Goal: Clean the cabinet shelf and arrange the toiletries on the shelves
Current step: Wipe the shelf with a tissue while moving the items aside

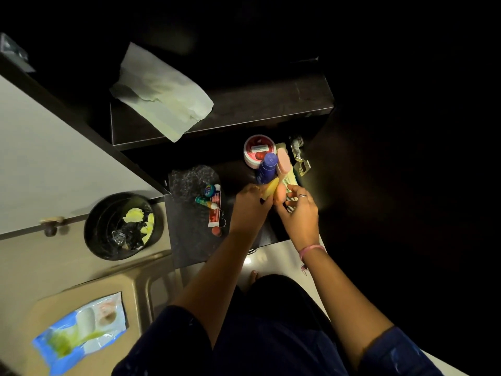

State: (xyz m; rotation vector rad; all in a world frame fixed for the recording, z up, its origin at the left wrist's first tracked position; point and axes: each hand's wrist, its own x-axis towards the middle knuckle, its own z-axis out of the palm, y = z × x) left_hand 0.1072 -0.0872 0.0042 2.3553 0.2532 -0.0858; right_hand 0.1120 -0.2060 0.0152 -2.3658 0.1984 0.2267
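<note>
Both hands sit together over the lower dark shelf [195, 240], right side. Left hand [250, 206] is curled around a yellow item [272, 189], can't tell what it is. Right hand [298, 213] has fingers bent onto a pale comb [288, 195], ring on one finger, pink band on the wrist.

Just beyond the hands: blue bottle [267, 168] and pink-capped container [284, 165] side by side, touching or nearly so; red-lidded round jar [257, 153] right behind them. Metal door hinge [299, 156] to their right.

Left part of the same shelf: red-and-white toothpaste tube [215, 210], a small multicoloured tube [207, 203] lying across it, crinkled clear plastic [193, 180] behind.

Upper shelf [257, 109]: crumpled white cloth [162, 93], one end hanging over the front edge.

Floor, left: black bin [123, 226] with yellow and dark scraps. Blue-and-white wipes pack [81, 332] on a beige surface [67, 280], bottom left.
</note>
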